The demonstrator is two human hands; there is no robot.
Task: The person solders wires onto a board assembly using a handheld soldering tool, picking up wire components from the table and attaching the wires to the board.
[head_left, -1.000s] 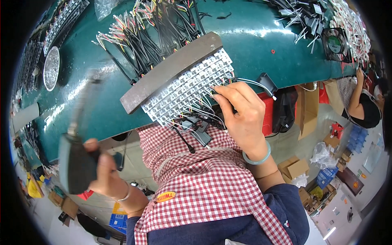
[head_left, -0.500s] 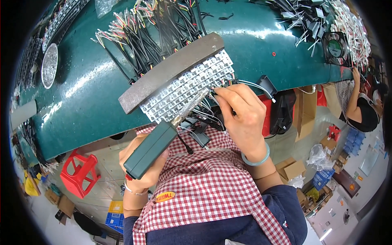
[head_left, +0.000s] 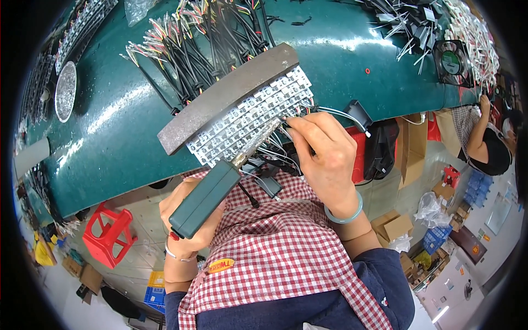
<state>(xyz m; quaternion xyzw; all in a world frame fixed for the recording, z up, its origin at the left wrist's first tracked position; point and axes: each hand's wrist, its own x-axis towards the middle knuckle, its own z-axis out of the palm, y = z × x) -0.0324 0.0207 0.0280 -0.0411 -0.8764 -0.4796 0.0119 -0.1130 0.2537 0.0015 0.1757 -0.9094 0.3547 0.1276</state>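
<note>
My left hand (head_left: 208, 230) is wrapped round the dark green handle of a soldering gun (head_left: 203, 199). Its crusted metal tip slants up to the lower edge of a panel of white circuit board strips (head_left: 236, 125). Beside that tip, the fingers of my right hand (head_left: 329, 157) pinch a thin wire (head_left: 285, 124); fingertips and tool tip hide most of the joint. White and black leads (head_left: 278, 149) hang from the panel's near edge, some ending in black plugs (head_left: 269, 186) over my checked apron. A heavy grey metal bar (head_left: 228, 99) lies along the panel's far side.
Bundled black cables with stripped coloured ends (head_left: 190, 60) lie behind the bar on the green table (head_left: 335, 60). A black plug housing (head_left: 358, 114) rests at the front edge. A small fan (head_left: 452, 65) stands at right; farther off, another person (head_left: 484, 137) works. Red stool (head_left: 109, 235) at lower left.
Both hands stay nearly in place, the tool tip still at the panel edge by the right fingertips. The whole view has shifted slightly. At far right the other person's arm has moved a little.
</note>
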